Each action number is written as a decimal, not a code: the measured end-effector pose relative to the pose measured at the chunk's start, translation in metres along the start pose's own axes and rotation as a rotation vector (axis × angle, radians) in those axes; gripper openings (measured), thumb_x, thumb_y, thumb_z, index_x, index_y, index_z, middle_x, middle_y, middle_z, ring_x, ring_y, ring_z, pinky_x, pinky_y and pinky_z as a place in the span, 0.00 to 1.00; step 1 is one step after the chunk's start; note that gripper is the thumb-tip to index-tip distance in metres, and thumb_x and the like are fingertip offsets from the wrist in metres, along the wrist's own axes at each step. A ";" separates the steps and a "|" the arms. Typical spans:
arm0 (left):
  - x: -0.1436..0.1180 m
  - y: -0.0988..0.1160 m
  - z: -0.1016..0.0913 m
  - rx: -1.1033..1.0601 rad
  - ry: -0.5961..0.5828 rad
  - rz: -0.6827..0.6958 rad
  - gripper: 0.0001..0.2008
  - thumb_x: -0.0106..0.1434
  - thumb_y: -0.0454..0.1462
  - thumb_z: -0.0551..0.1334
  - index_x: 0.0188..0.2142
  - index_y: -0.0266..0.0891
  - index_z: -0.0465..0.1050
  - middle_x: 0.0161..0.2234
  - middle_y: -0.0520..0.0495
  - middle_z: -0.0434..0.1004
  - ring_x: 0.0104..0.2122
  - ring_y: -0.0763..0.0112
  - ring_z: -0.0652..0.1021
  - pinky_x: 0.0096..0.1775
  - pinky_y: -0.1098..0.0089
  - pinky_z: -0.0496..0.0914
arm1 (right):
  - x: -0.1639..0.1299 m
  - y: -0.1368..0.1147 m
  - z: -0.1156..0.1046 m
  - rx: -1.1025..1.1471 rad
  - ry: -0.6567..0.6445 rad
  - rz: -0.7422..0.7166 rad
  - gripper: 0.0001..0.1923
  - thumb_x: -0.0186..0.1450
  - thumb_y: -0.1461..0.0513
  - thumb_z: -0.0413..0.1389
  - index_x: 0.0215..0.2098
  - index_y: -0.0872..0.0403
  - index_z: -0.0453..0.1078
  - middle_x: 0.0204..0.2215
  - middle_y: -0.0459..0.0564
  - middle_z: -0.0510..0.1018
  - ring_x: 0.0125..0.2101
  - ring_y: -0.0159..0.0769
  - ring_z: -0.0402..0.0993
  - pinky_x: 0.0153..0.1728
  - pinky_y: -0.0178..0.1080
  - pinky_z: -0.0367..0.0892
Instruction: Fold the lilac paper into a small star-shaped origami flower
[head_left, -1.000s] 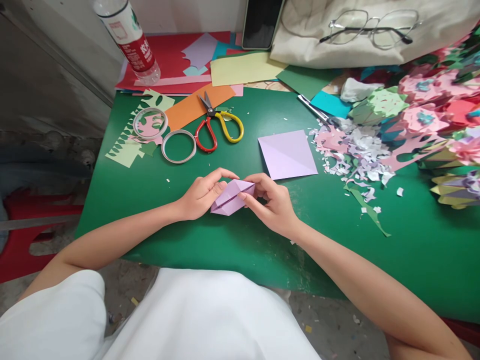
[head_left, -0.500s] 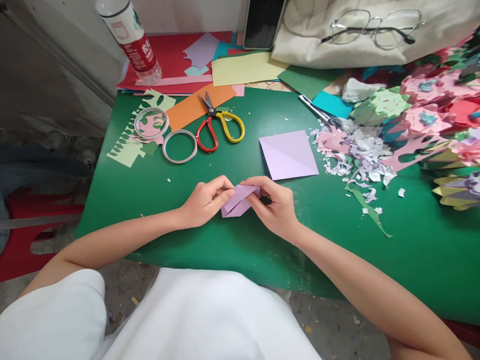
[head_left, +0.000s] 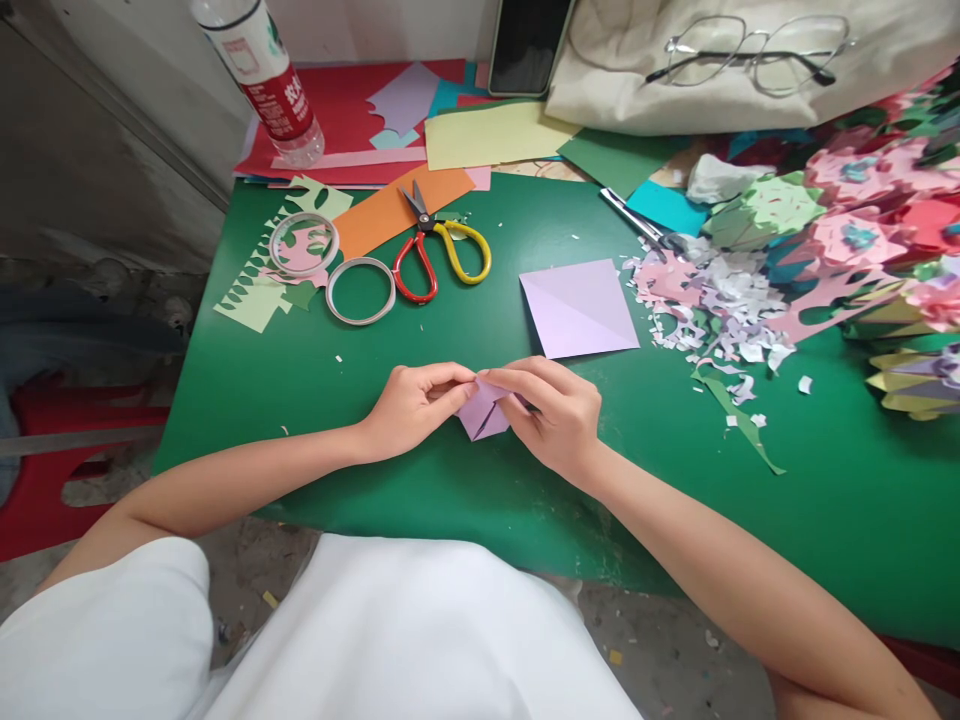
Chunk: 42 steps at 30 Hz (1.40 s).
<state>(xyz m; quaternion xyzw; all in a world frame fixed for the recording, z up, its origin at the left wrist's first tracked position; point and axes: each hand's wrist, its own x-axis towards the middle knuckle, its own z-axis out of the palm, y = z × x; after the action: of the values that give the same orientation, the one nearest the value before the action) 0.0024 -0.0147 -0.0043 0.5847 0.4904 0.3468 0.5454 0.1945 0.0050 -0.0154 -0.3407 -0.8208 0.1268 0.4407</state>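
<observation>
Your two hands meet over the near part of the green bench (head_left: 420, 505), with a small folded lilac paper (head_left: 486, 420) between them. Your left hand (head_left: 417, 408) pinches its upper left edge between thumb and fingers; your right hand (head_left: 553, 412) grips the right side, its fingers reaching over to the top, so that the fingertips of both come close together there. Whether the piece rests on the bench or is held just above it, you cannot tell from this angle.

As for progress, several folds look to be in already: the paper is down to a compact, pointed shape with a dark slit between its flaps. The folding seems partway, since both hands are pressed to the upper edge and the flaps do not lie fully closed. Beyond your right hand lies a lilac square (head_left: 581, 308), apart from the piece you hold; it shows a diagonal crease but is otherwise open, so most of its folding appears left to do. The scissors (head_left: 424, 223) lie untouched farther back, blades parted, and assembled paper flowers (head_left: 855, 240) crowd the right side.
</observation>
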 end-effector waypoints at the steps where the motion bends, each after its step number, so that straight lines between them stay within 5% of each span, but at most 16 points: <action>1: 0.000 0.000 0.000 0.007 0.007 0.004 0.12 0.66 0.44 0.62 0.37 0.39 0.80 0.30 0.51 0.78 0.28 0.76 0.75 0.32 0.77 0.72 | 0.000 0.000 0.000 -0.028 0.010 -0.017 0.11 0.66 0.70 0.54 0.41 0.50 0.75 0.31 0.48 0.80 0.29 0.32 0.74 0.31 0.34 0.70; 7: 0.000 0.000 0.002 -0.071 -0.014 -0.015 0.14 0.66 0.46 0.61 0.37 0.38 0.79 0.30 0.51 0.78 0.29 0.73 0.78 0.37 0.73 0.77 | 0.000 0.001 -0.001 -0.086 0.043 -0.065 0.12 0.65 0.68 0.57 0.42 0.46 0.75 0.42 0.51 0.79 0.43 0.40 0.73 0.38 0.41 0.72; 17: 0.002 0.004 -0.003 0.057 -0.009 0.048 0.11 0.67 0.42 0.61 0.32 0.39 0.76 0.25 0.54 0.73 0.25 0.78 0.71 0.29 0.78 0.68 | 0.002 -0.003 -0.001 0.104 -0.018 0.029 0.12 0.66 0.71 0.53 0.42 0.51 0.72 0.37 0.51 0.79 0.36 0.35 0.78 0.34 0.37 0.74; 26: 0.002 0.005 -0.003 -0.006 -0.058 0.043 0.13 0.68 0.43 0.59 0.32 0.38 0.74 0.26 0.52 0.73 0.27 0.76 0.73 0.32 0.77 0.69 | 0.000 -0.003 0.001 0.095 0.003 -0.012 0.12 0.65 0.72 0.54 0.42 0.52 0.72 0.36 0.51 0.79 0.35 0.34 0.77 0.34 0.35 0.74; 42: 0.002 0.004 -0.001 0.072 0.030 0.062 0.11 0.66 0.40 0.59 0.30 0.37 0.75 0.23 0.55 0.69 0.23 0.80 0.67 0.26 0.79 0.63 | 0.000 -0.007 0.001 0.064 -0.013 -0.021 0.13 0.66 0.74 0.52 0.42 0.52 0.69 0.35 0.48 0.79 0.35 0.30 0.78 0.36 0.30 0.74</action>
<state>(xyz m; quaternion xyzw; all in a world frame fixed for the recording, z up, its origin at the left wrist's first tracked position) 0.0030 -0.0122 -0.0010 0.6137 0.4922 0.3543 0.5055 0.1908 -0.0001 -0.0128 -0.3172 -0.8227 0.1505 0.4472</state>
